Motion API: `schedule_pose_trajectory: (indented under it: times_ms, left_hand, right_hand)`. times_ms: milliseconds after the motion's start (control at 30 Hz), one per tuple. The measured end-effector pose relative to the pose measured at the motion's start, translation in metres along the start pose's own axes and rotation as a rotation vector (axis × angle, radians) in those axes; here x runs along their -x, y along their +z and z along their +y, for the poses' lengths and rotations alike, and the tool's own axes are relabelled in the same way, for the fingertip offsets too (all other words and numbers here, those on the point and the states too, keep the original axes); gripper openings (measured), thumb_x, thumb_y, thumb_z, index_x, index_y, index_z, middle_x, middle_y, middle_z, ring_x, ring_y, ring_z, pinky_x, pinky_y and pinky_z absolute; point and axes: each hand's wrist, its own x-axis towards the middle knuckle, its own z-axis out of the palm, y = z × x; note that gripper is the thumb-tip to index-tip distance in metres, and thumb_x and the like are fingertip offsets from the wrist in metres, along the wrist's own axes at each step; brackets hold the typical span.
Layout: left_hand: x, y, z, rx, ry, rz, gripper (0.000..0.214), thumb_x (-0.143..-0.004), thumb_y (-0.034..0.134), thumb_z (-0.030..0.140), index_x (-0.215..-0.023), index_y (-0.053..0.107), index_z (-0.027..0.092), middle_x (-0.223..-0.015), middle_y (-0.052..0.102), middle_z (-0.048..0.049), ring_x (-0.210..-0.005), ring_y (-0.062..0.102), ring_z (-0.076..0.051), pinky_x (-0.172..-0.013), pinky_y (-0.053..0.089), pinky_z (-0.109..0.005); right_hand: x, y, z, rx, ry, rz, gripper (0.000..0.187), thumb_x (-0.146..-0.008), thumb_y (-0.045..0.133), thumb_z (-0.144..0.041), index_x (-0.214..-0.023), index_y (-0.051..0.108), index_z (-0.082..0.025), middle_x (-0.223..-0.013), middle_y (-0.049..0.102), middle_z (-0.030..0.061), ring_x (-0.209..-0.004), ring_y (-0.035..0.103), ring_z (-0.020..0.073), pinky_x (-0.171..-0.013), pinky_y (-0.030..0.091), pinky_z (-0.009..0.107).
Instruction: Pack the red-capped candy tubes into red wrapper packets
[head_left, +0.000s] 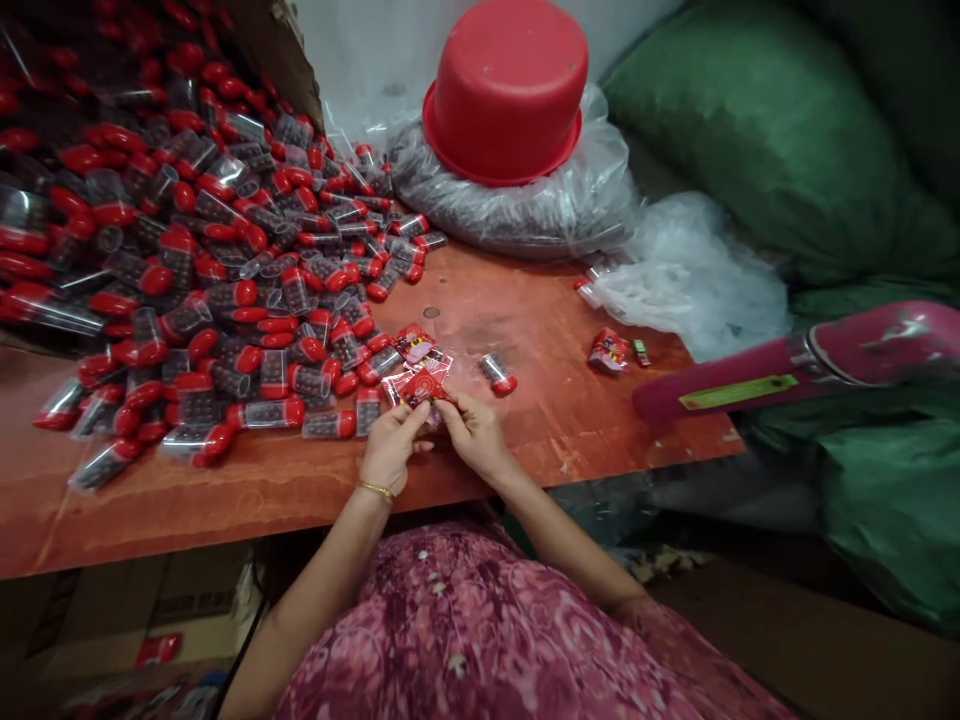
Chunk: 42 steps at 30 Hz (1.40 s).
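Observation:
My left hand (392, 445) and my right hand (478, 432) meet over the near part of the orange-red table, fingertips pinched together on a small red printed packet (421, 388). Both hands are closed on its near edge; what lies under the fingertips is hidden. Just beyond it lies another red printed packet (414, 343). To the right of these, a clear tube with a red cap (497, 373) rests on its side. A large heap of similar red-capped tubes (285, 290) with dark contents spreads to the left of my hands.
A red tub (510, 90) sits upside down on a clear plastic bag (517, 215) with dark contents. Crumpled plastic (697, 265), a red packet (608, 350) and a pink machine arm (795, 365) are at the right. Green sacks (757, 120) stand behind.

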Motion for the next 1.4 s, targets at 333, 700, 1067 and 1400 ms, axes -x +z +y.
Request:
schedule_pose_trajectory:
  times_ms: [333,700,1067,1400]
  left_hand:
    - [-0.011,-0.004,0.010,0.044,0.021,0.048,0.050,-0.030,0.084,0.045,-0.059,0.060,0.012,-0.054,0.061,0.0021,-0.046,0.054,-0.006,-0.044,0.044,-0.017]
    - [-0.002,-0.009,0.003,0.122,-0.060,-0.020,0.043,-0.044,0.082,0.041,-0.070,0.065,0.012,-0.063,0.067,-0.0027,-0.053,0.061,-0.012,-0.047,0.047,-0.019]
    - [0.013,0.000,0.000,0.114,0.038,-0.003,0.048,-0.031,0.083,0.048,-0.056,0.064,0.012,-0.054,0.063,-0.0008,-0.049,0.055,-0.010,-0.051,0.047,-0.022]
    - [0.017,-0.001,-0.003,0.138,0.141,0.008,0.041,-0.040,0.083,0.038,-0.067,0.065,0.013,-0.065,0.068,-0.0007,-0.058,0.059,-0.011,-0.062,0.049,-0.025]
  right_hand:
    - [-0.067,-0.101,0.034,0.803,-0.372,-0.530,0.040,-0.082,0.040,-0.009,-0.118,0.055,-0.021,-0.130,0.051,0.0097,-0.117,0.042,0.0253,-0.093,0.035,0.043]
    - [-0.029,-0.112,0.047,0.630,-0.306,-0.449,0.027,-0.088,0.042,-0.032,-0.100,0.062,-0.018,-0.095,0.066,0.0101,-0.087,0.057,0.0224,-0.080,0.042,0.038]
    - [0.029,-0.066,-0.022,-0.180,0.310,-0.271,0.025,-0.076,0.052,-0.039,-0.075,0.062,-0.016,-0.050,0.047,-0.0041,-0.045,0.043,0.0084,-0.044,0.034,0.020]
    - [0.029,-0.041,-0.011,-0.362,0.360,-0.201,0.030,-0.077,0.051,-0.046,-0.081,0.060,-0.018,-0.046,0.048,-0.0057,-0.036,0.038,0.0069,-0.036,0.030,0.019]
